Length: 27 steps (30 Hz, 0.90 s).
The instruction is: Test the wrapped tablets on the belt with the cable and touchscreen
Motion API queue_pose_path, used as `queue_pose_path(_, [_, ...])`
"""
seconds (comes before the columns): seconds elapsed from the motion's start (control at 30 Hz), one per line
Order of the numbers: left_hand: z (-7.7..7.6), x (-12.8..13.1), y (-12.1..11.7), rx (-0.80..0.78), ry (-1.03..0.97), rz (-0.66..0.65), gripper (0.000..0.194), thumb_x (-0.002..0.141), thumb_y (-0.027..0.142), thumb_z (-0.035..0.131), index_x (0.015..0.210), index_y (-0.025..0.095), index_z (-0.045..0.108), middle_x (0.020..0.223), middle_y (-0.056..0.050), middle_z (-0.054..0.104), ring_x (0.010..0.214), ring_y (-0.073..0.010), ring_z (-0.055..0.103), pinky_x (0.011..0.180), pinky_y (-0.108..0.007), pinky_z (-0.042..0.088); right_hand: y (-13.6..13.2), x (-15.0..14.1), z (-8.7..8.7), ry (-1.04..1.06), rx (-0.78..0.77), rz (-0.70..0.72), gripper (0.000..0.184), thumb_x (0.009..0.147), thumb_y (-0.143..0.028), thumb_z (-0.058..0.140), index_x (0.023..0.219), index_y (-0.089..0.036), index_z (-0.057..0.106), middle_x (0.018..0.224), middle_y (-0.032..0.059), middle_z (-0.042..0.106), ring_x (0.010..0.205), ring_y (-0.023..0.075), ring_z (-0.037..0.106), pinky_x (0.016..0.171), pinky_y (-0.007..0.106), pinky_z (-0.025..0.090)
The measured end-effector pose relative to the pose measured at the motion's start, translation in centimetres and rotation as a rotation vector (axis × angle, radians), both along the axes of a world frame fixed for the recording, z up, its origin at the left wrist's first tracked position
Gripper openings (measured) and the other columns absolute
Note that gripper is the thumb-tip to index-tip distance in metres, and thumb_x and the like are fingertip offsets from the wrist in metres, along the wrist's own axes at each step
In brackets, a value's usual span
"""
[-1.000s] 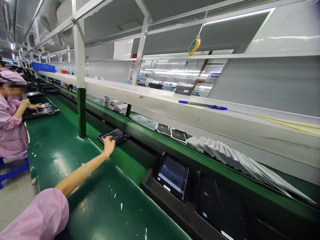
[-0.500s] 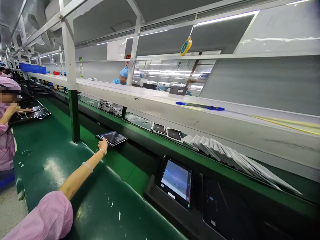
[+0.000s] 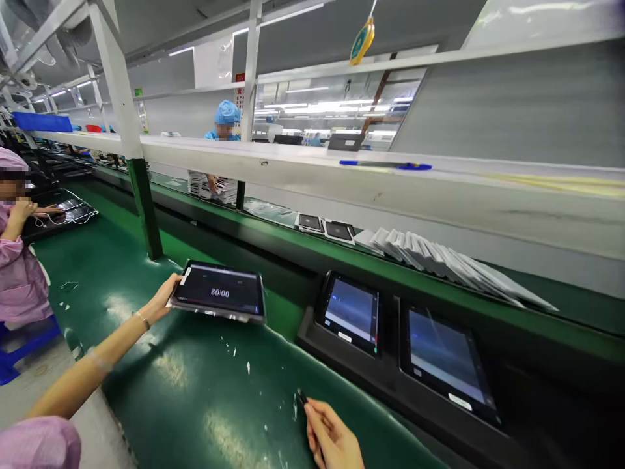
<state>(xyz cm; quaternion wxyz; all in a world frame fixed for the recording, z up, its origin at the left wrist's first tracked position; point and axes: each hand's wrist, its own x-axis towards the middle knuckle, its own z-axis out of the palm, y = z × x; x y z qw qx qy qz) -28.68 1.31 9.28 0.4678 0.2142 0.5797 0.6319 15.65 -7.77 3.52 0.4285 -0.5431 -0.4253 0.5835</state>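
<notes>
My left hand (image 3: 165, 298) grips one end of a tablet (image 3: 219, 290), raised and tilted above the near edge of the green channel. Clear plastic film shows along the tablet's lower edge, and its lit screen reads 00:02 upside down. My right hand (image 3: 333, 435), at the bottom of the view, pinches a small, slim dark object (image 3: 302, 396); its kind I cannot make out. Beyond that hand, a tablet (image 3: 350, 309) and another tablet (image 3: 446, 355) rest side by side in a black tray (image 3: 312, 335), their screens lit.
White sleeves (image 3: 439, 264) lean in a row behind the channel. A white shelf (image 3: 293, 166) on posts carries a blue pen (image 3: 385, 165). A green post (image 3: 145, 208) stands left of my tablet. One co-worker (image 3: 22, 260) sits at left; another (image 3: 225, 124) is behind the shelf.
The tablet has come up from the channel toward me in my left hand. My right hand has entered at the bottom. The right-hand tray tablet's screen, dark before, is now lit.
</notes>
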Motion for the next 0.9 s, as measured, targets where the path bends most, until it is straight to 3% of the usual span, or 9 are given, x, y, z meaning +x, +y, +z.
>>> queue_pose_path(0.1, [-2.7,0.3,-6.6,-0.109,0.054,-0.232,0.033,0.093,0.047,0.063,0.086,0.016,0.070,0.071,0.000,0.069,0.061,-0.0168,0.065,0.060,-0.027,0.054,0.1,-1.3,0.6,-0.072,0.079,0.069,0.049,0.064,-0.068,0.078,0.073,-0.021,0.068,0.053,-0.0023,0.051,0.042,0.0099,0.038,0.039,0.022,0.026])
queue_pose_path(0.2, [-4.4,1.3,-10.9,-0.128,0.130,-0.380,0.041,0.083,0.054,0.072,0.106,0.020,0.074,0.095,-0.003,0.078,0.082,-0.0268,0.073,0.073,-0.035,0.059,-0.5,-1.6,0.7,-0.105,0.090,0.122,0.044,0.069,-0.060,0.080,0.078,-0.018,0.075,0.058,-0.0003,0.055,0.049,0.0117,0.045,0.045,0.024,0.032])
queue_pose_path(0.27, [-4.5,1.4,-12.2,-0.094,0.204,-0.437,0.059,0.081,0.060,0.075,0.130,0.027,0.068,0.128,-0.004,0.073,0.115,-0.0332,0.069,0.097,-0.042,0.056,-1.0,-1.2,0.5,-0.133,0.089,0.176,0.042,0.072,-0.056,0.080,0.081,-0.016,0.077,0.059,0.0009,0.057,0.051,0.0125,0.046,0.048,0.025,0.034])
queue_pose_path(0.37, [-3.4,0.3,-13.1,-0.019,0.325,-0.493,0.101,0.064,0.061,0.090,0.153,0.037,0.048,0.165,-0.002,0.043,0.154,-0.0341,0.034,0.125,-0.046,0.031,-1.4,-0.7,0.4,-0.174,0.083,0.243,0.043,0.076,-0.057,0.077,0.083,-0.015,0.078,0.058,0.0011,0.057,0.050,0.0133,0.046,0.050,0.027,0.035])
queue_pose_path(0.47, [-2.4,-1.2,-13.5,-0.022,0.578,-0.754,0.140,0.046,0.050,0.101,0.165,0.032,0.029,0.174,-0.007,0.020,0.160,-0.0398,0.018,0.129,-0.052,0.018,-1.6,-0.8,0.3,-0.207,0.091,0.281,0.049,0.075,-0.064,0.076,0.081,-0.016,0.077,0.056,0.0006,0.055,0.049,0.0141,0.045,0.050,0.028,0.036])
queue_pose_path(0.53, [-2.3,-1.5,-13.4,-0.042,0.763,-0.857,0.145,0.053,0.051,0.099,0.168,0.028,0.014,0.175,-0.010,0.010,0.160,-0.0411,0.016,0.130,-0.053,0.016,-1.7,-1.1,0.2,-0.223,0.107,0.301,0.052,0.074,-0.068,0.075,0.081,-0.017,0.077,0.055,0.0004,0.054,0.050,0.0148,0.045,0.050,0.028,0.037])
queue_pose_path(0.7, [-3.5,0.6,-12.2,-0.058,0.693,-0.501,0.119,0.076,0.076,0.074,0.164,0.015,0.022,0.165,-0.021,0.038,0.153,-0.0344,0.039,0.126,-0.047,0.032,-1.9,-1.2,-0.5,-0.265,0.176,0.343,0.054,0.081,-0.069,0.069,0.085,-0.017,0.078,0.065,0.0041,0.063,0.056,0.0172,0.051,0.054,0.030,0.041])
queue_pose_path(0.8, [-3.8,2.3,-12.4,-0.095,0.706,-0.438,0.088,0.095,0.077,0.046,0.157,0.015,0.039,0.153,-0.019,0.055,0.141,-0.0325,0.055,0.123,-0.050,0.038,-1.9,-1.2,-0.9,-0.300,0.218,0.351,0.052,0.084,-0.068,0.066,0.088,-0.017,0.078,0.069,0.0053,0.066,0.062,0.0199,0.056,0.059,0.031,0.044])
queue_pose_path(0.9, [-3.5,3.8,-13.4,-0.132,0.828,-0.418,0.077,0.100,0.069,0.047,0.160,0.021,0.038,0.160,-0.012,0.049,0.148,-0.0311,0.047,0.129,-0.050,0.028,-2.1,-1.6,-1.1,-0.340,0.256,0.343,0.047,0.088,-0.065,0.063,0.090,-0.020,0.076,0.072,0.0049,0.068,0.064,0.0206,0.057,0.063,0.033,0.044])
